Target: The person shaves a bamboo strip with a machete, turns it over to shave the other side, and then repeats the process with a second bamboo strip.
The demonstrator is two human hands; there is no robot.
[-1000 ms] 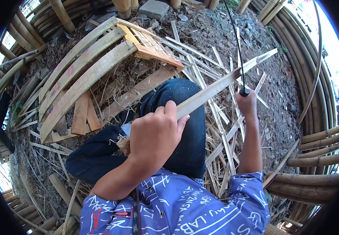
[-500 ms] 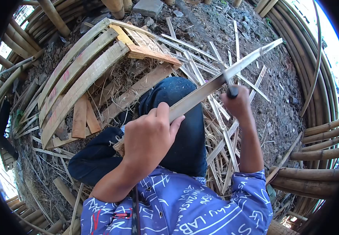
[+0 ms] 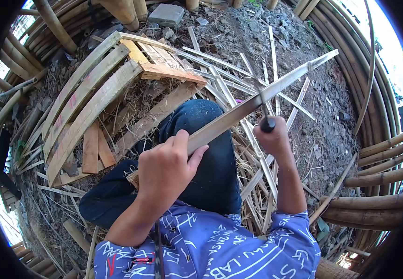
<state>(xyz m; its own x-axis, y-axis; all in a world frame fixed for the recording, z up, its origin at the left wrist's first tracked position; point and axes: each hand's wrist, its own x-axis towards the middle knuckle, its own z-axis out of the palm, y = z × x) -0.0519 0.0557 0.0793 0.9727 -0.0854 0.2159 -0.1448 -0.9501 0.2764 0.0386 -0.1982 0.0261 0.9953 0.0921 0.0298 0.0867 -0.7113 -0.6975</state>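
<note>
My left hand (image 3: 166,162) is closed around the near end of a long split bamboo strip (image 3: 238,111). The strip slants up and to the right over my raised knee, its pale inner face showing and a node near the far end. In my right hand (image 3: 276,137) is a knife (image 3: 267,124), gripped by its black round-ended handle. Its thin blade, seen nearly edge-on and blurred, crosses the strip about midway along. Thin bamboo slats (image 3: 262,162) and shavings lie on the ground beneath the strip.
A slatted wooden crate (image 3: 92,100) lies tipped to the left, with shavings inside. Bamboo poles (image 3: 383,201) are stacked along the right side, and more upright poles (image 3: 55,23) stand at the upper left. A grey block (image 3: 166,15) rests on the dirt at the back.
The view has shifted a little, carrying the crate down and left. The knife handle sits slightly lower beside the strip. Both hands keep their hold.
</note>
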